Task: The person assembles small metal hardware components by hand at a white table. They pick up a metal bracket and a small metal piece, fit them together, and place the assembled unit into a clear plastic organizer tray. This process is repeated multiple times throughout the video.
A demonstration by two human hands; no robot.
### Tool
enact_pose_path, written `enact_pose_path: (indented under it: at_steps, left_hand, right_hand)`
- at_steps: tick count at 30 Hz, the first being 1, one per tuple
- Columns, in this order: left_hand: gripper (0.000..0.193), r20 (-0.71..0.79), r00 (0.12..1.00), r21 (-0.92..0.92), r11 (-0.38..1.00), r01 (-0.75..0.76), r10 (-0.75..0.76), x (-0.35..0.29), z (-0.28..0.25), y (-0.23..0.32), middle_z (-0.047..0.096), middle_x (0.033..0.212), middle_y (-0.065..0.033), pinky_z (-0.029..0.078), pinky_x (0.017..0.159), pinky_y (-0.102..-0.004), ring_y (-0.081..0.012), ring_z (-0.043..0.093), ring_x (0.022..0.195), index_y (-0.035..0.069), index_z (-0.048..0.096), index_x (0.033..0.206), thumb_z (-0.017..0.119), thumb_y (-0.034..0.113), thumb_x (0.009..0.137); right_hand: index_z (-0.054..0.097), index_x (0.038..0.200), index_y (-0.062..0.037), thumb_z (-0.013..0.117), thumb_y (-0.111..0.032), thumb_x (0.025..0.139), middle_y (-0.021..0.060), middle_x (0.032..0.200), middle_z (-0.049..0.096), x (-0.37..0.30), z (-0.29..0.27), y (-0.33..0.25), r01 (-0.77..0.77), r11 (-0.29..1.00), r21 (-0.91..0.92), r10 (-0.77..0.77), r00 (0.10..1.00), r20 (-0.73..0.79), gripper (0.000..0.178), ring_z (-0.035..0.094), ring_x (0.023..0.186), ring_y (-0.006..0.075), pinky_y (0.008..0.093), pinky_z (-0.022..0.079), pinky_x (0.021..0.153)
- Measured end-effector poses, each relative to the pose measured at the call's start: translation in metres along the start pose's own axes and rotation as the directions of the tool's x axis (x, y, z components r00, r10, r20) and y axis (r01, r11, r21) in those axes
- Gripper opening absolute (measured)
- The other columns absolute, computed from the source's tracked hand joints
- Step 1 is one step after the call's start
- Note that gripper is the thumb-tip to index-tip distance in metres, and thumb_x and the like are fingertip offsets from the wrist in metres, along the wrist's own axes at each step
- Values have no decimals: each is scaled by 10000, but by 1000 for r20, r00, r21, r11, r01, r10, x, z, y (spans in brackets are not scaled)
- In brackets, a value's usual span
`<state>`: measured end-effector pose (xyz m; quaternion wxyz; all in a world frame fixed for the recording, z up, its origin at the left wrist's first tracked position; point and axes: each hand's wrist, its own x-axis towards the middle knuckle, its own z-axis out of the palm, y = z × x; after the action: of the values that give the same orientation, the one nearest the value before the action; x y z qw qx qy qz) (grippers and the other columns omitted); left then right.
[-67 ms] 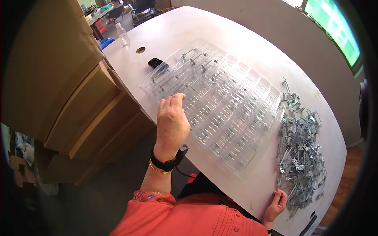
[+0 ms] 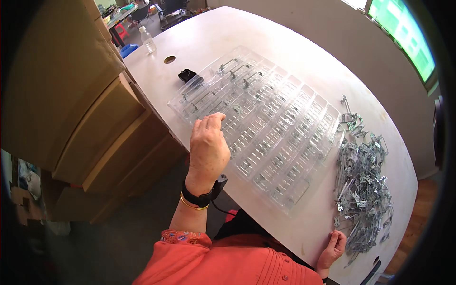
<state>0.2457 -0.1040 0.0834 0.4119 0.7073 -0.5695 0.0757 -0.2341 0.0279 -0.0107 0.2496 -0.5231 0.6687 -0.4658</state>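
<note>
Here, both hands [image 2: 209, 147] [image 2: 331, 249] curl near the tray [image 2: 307, 90] and metal parts [image 2: 363, 194], grip unclear

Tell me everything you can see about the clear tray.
The clear tray looks like thin plastic, broad and roughly rectangular, with raised ridges dividing it into long rows of small molded recesses. It lies flat on the white table, slanted in the view. Metal parts sit toward its far left. The left hand is at its near-left edge; contact is unclear.
</note>
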Motion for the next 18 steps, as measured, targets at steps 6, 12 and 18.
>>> enact_pose_path:
  at_steps: [6, 12, 18]
  left_hand:
    - [386, 41, 998, -25, 998, 49, -48, 6, 1, 2, 711, 1074, -162, 525, 935, -448, -367, 655, 1016, 10, 649, 1214, 650, -119, 850]
    - [314, 82, 997, -44, 999, 15, -11, 8, 1, -2, 718, 1071, -166, 527, 922, -451, -376, 659, 1027, 9, 669, 1144, 652, -117, 857]
    - [209, 143, 990, -11, 1000, -15, 17, 11, 1, -5, 717, 1048, -170, 527, 916, -466, -383, 653, 1023, 0, 698, 1064, 640, -88, 884]
  right_hand:
    - [657, 1103, -32, 608, -171, 1128, -4, 1004, 631, 1, 0, 2, -16, 999, 33, 15, 1000, 6, 149, 566, 948, 93, 245, 462, 897]
    - [658, 1101, -35, 612, -167, 1126, -4, 1007, 631, 0, 0, 6, -24, 998, 63, 24, 1000, 3, 142, 568, 951, 95, 246, 462, 902]
    - [662, 1097, -32, 620, -167, 1122, -3, 1002, 631, 0, 1, 4, -15, 997, 75, 15, 1000, 4, 144, 568, 949, 95, 245, 461, 900]
